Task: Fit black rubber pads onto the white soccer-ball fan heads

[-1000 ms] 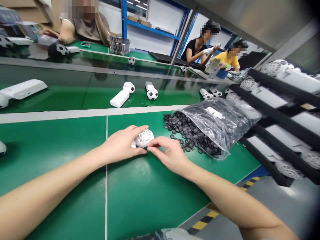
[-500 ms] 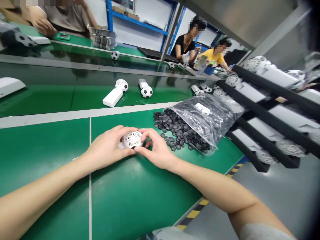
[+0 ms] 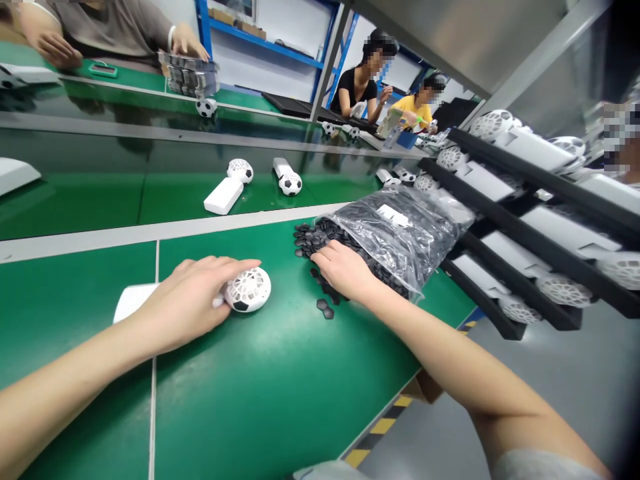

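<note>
My left hand (image 3: 193,300) is closed around a white device with a round football-patterned head (image 3: 249,289). A lattice covers the top of the head, and one black pentagon shows low on its side. The device's white flat body (image 3: 131,301) lies partly hidden under my wrist. On the right, my right hand (image 3: 345,268) has its fingers bent together and down on a pile of small black pentagon pieces (image 3: 315,235). The fingertips are hidden, so I cannot make out what they hold. The pieces spill from a clear plastic bag (image 3: 400,223).
Two white football devices (image 3: 225,195) (image 3: 290,183) lie on the green belt (image 3: 175,197) beyond the pale rail. At the right, a black rack (image 3: 530,220) holds several more. Across the belt sits a person (image 3: 115,33) beside stacked clear trays (image 3: 190,75); two others work farther back.
My right hand has left the football head and moved right onto the black pieces. My left hand has shifted slightly left, still holding the device. The person opposite now touches the clear trays.
</note>
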Available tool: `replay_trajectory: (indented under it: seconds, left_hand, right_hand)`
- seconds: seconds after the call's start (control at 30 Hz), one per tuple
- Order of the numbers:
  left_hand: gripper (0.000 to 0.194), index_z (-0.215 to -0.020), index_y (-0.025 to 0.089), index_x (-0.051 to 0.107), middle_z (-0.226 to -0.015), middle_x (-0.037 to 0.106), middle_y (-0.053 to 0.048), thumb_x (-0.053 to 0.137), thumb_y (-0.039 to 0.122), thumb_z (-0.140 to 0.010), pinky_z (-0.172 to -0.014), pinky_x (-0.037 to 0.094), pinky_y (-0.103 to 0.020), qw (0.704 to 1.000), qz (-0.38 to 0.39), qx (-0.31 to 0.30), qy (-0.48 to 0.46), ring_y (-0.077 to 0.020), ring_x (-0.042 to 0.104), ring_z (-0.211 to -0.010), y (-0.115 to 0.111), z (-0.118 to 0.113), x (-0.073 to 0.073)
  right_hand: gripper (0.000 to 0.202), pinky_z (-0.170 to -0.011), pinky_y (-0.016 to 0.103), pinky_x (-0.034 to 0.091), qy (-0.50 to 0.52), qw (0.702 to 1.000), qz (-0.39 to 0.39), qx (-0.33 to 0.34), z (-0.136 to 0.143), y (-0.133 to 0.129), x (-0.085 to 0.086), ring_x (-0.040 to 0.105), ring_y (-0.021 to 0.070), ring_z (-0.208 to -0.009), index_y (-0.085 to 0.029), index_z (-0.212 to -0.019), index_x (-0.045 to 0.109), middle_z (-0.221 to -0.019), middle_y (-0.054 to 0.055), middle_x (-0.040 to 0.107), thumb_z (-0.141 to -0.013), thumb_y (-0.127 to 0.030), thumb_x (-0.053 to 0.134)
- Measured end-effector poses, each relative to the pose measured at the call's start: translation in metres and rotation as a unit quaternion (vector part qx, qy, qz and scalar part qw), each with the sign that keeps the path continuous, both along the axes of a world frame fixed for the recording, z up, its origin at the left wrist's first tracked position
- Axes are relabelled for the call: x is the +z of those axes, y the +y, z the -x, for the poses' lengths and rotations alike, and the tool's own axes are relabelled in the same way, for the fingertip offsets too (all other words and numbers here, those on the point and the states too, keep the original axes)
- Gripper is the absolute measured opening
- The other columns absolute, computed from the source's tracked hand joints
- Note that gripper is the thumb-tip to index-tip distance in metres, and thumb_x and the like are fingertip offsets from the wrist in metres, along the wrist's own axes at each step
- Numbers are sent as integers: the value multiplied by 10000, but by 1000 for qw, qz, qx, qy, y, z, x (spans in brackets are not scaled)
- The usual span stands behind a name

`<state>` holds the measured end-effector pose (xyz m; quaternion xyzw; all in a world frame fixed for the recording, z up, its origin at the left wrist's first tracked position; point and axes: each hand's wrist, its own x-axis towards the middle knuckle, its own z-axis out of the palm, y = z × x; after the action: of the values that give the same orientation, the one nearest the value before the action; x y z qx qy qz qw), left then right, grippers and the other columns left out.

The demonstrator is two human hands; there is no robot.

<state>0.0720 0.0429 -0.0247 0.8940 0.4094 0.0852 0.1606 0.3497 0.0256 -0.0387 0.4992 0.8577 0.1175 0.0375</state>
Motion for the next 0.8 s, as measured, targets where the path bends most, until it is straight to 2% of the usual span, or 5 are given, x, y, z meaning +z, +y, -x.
replay_trajectory:
  seconds: [0.23,0.4,0.5,0.67,0.8]
  left_hand:
    - [642,-1307,346,374,-1169,576,-5,398,119,-706,-856,367,-383,999,-30,-32,31,-239,515,-1016,-1,2,2]
    - [641,-1305,354,371,-1165,580,-1,395,126,-707,-837,367,-392,999,-37,-34,19,-254,518,-1019,0,4,-3]
    - [631,-1306,341,379,-1170,581,-5,381,115,-716,-837,367,-401,998,-40,-42,9,-262,519,-1022,1,5,-4]
    - [631,-1292,359,393,-1156,589,13,393,100,-716,-869,356,-403,998,-49,-45,0,-257,508,-1031,2,6,-5]
    - [653,-1295,363,379,-1176,578,21,399,83,-706,-875,353,-392,997,-47,-60,-3,-240,507,-1030,4,7,-4]
  right_hand:
    - [210,-714,341,401,-27,999,29,-21,13,3,10,515,245,-853,-85,-935,626,-886,138,600,-860,-173,451]
    - [213,-758,297,422,112,988,11,-106,0,-1,19,551,200,-886,-145,-956,639,-911,84,630,-876,-188,447]
    - [178,-795,262,421,177,979,20,-103,0,-2,19,569,164,-879,-170,-926,651,-901,47,649,-864,-193,486]
    - [175,-747,281,432,83,993,53,-68,18,0,9,579,193,-849,-158,-861,657,-849,71,651,-863,-219,493]
    - [104,-720,312,440,-11,998,52,-43,26,4,3,575,232,-834,-109,-835,633,-839,120,633,-811,-146,539]
